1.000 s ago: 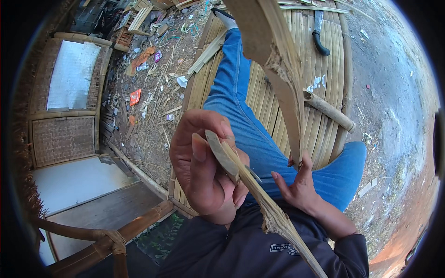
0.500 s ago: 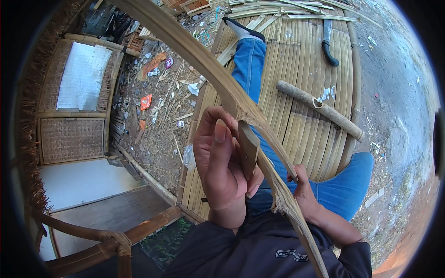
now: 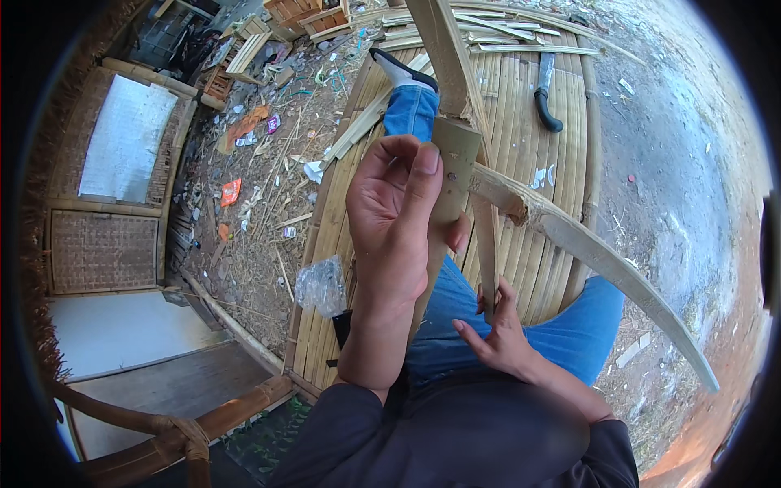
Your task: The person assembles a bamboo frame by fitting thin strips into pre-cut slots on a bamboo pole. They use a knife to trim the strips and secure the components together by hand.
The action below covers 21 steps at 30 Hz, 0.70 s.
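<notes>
My left hand [image 3: 399, 211] is closed round a flat brownish slat [image 3: 457, 159], held upright with a small round mark near its top. Thumb and fingertips press on it from both sides. Against this slat two bamboo strips cross. One bamboo strip [image 3: 443, 57] runs from the top of the view down past the slat, and its lower end is pinched in my right hand [image 3: 506, 333]. The other bamboo strip [image 3: 618, 256], with a rough node, slants out to the right and curves downward. Where the strips meet is partly hidden behind the slat.
I sit on a bamboo-slat platform [image 3: 561, 154], legs spread in blue jeans. A large knife with a black handle [image 3: 547, 106] lies at its far right, near a pile of strips [image 3: 488, 37]. Crumpled clear plastic [image 3: 321, 286] lies left. Litter covers the ground beyond.
My left hand has risen and turned the slat upright. One strip's free end has swung from my lap out to the right. My right hand has moved slightly left and down.
</notes>
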Available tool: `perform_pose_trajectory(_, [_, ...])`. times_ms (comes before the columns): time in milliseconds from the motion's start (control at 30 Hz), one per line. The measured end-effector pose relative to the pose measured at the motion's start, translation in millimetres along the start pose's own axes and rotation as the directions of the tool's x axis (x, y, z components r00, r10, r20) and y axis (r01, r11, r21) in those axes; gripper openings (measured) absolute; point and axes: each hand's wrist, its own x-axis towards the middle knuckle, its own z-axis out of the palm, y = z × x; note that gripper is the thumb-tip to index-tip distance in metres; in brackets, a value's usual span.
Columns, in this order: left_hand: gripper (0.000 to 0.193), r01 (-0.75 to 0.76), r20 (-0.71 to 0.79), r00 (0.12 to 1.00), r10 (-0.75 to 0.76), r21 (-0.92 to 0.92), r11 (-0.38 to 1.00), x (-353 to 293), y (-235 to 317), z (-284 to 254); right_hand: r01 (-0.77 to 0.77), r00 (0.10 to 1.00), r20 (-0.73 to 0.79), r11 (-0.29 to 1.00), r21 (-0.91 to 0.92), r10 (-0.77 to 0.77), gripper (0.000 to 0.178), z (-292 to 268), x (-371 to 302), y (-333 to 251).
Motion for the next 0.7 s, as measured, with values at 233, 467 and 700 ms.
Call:
perform_pose_trajectory(233, [0.015,0.056,0.113,0.993,-0.047,-0.083,0.995,5.5,-4.9,-13.8,-0.146,0.986,0.113,0.969,0.199,0.125,0.082,-13.6,12.2,-17.2])
perform_pose_trajectory(467, [0.018,0.118,0.151,0.983,-0.101,-0.109,0.987,3.8,-9.2,-22.0,-0.187,0.980,0.041,0.825,0.533,0.195,0.064,-53.0,38.1,-20.1])
perform_pose_trajectory(700, [0.018,0.135,0.200,0.974,-0.109,-0.119,0.984,-4.1,-11.6,-15.2,-0.050,0.998,-0.016,0.871,0.489,0.067,0.024,-127.1,69.0,-31.7])
